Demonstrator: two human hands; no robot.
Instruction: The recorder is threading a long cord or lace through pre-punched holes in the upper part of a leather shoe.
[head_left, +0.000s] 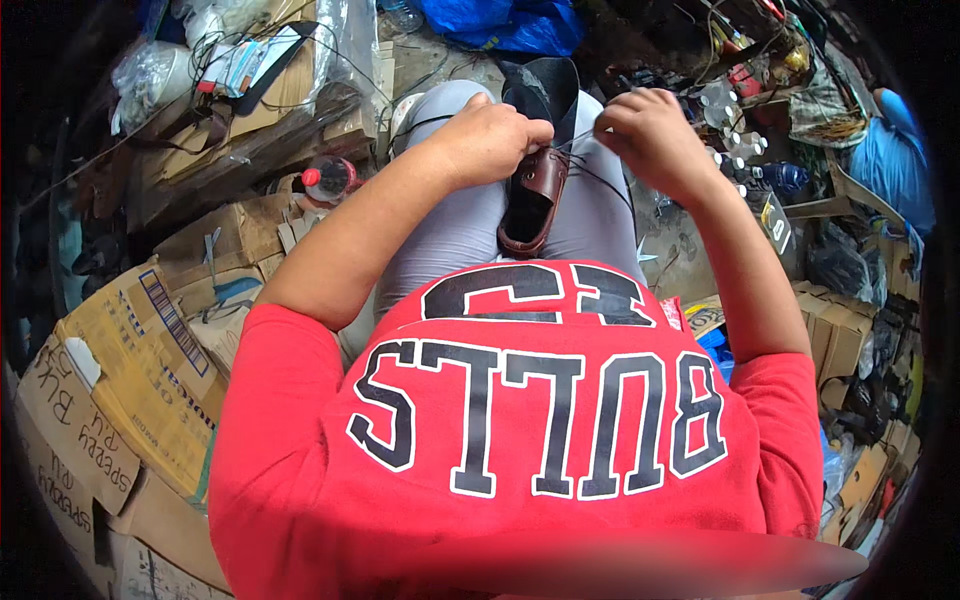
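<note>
A brown leather shoe rests between my knees on my grey trousers, toe pointing away from me. My left hand is closed on the front of the shoe, gripping it near the toe. My right hand is raised just to the right of the shoe, fingers pinched on a thin dark thread that runs down to the shoe's side. A dark piece of material lies over my knees beyond the shoe.
Cardboard boxes are stacked on my left, with a red-capped bottle beside them. Small white bottles and cluttered supplies sit on the right. A blue plastic sheet lies ahead. More boxes stand at the right.
</note>
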